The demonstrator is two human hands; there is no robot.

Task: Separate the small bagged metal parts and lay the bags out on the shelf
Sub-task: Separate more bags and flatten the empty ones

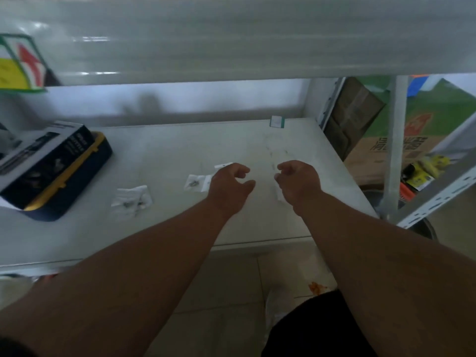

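**Bags partly laid out on the shelf**

Left of centre, two clusters of small bags (132,198), (196,182) lie flat on the shelf (164,155). The left hand (229,185) hovers with fingers loosely curled, empty. The right hand (296,180) pinches a clear bag (278,192) at centre frame, probably next to be placed; separation looks unfinished.

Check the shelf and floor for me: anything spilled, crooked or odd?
An orange smear marks the floor tile below the shelf, like a spill. The bags on the shelf look crumpled and overlap. Nothing else stands out.
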